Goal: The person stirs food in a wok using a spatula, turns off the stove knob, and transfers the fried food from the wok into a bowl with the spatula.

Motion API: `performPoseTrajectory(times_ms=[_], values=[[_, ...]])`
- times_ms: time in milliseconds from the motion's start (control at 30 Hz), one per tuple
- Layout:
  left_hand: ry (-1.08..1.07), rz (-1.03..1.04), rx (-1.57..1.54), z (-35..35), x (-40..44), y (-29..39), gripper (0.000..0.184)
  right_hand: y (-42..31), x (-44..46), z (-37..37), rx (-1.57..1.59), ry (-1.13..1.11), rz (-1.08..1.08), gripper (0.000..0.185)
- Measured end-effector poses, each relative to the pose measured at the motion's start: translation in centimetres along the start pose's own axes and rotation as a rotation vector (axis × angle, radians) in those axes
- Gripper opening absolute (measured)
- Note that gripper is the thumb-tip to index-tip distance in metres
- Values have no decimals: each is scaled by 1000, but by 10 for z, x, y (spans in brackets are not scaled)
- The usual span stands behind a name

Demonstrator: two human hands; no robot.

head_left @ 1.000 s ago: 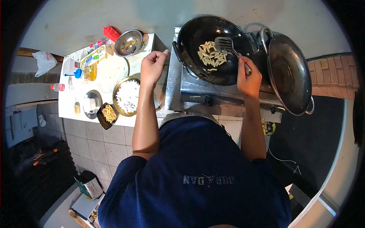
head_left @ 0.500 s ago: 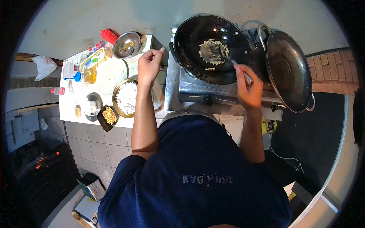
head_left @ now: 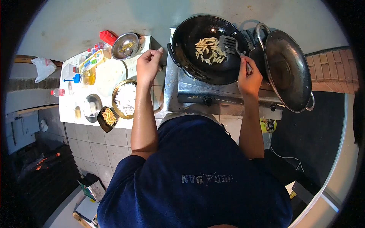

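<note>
My right hand [head_left: 249,79] is closed around the handle of a slotted metal spatula [head_left: 228,45]. The spatula's head is inside a black wok [head_left: 197,76], at the right edge of a loose heap of pale yellowish food strips [head_left: 207,47]. The wok sits on a steel gas stove [head_left: 194,94]. To the left of the wok my left hand [head_left: 149,66] is raised, its fingers curled and thumb pressed against them, with nothing seen in it. It does not touch the wok's side handle.
A second, larger wok [head_left: 287,72] leans tilted at the right. On the white table [head_left: 68,106] at the left are a steel bowl [head_left: 126,46], a red bottle [head_left: 108,37], a pan of white pieces [head_left: 125,99] and a dark dish of strips [head_left: 108,117].
The spatula has moved right within the wok, away from the middle of the strips. The strips are now more spread and uncovered. My left hand has barely moved.
</note>
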State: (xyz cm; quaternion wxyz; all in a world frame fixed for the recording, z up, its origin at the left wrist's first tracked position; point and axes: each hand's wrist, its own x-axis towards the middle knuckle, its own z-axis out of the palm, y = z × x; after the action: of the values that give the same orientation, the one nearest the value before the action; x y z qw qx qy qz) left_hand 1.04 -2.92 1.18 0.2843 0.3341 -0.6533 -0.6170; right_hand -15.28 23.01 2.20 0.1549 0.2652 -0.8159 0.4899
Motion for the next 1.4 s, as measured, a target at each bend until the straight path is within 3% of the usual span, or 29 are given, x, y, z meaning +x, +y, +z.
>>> performPoseTrajectory(times_ms=[200,400,600,800,933,1133,1200,1267,1333,1400], values=[[-7,52,11,-2,5,-9,25,-12,1,-10,181,-171,259,19],[-25,-34,-56,-2,2,0,22,-15,-2,2,133,-219,145,16],[1,38,-30,-5,8,-7,24,-17,1,9,92,-196,3,16],[7,33,-23,-4,7,-5,25,-29,6,-7,60,-224,109,16],[18,49,-40,-3,11,-10,25,-23,9,3,67,-219,-37,17],[10,27,2,-2,11,-10,25,-29,10,-3,38,-207,169,16],[-2,24,0,1,12,-11,26,-23,10,7,53,-161,-67,17],[1,32,5,5,11,-10,26,-25,10,1,44,-201,-44,17],[13,37,9,5,11,-9,26,-28,10,-8,64,-258,160,17],[9,0,20,3,9,-7,25,-18,13,-1,94,-208,105,17]])
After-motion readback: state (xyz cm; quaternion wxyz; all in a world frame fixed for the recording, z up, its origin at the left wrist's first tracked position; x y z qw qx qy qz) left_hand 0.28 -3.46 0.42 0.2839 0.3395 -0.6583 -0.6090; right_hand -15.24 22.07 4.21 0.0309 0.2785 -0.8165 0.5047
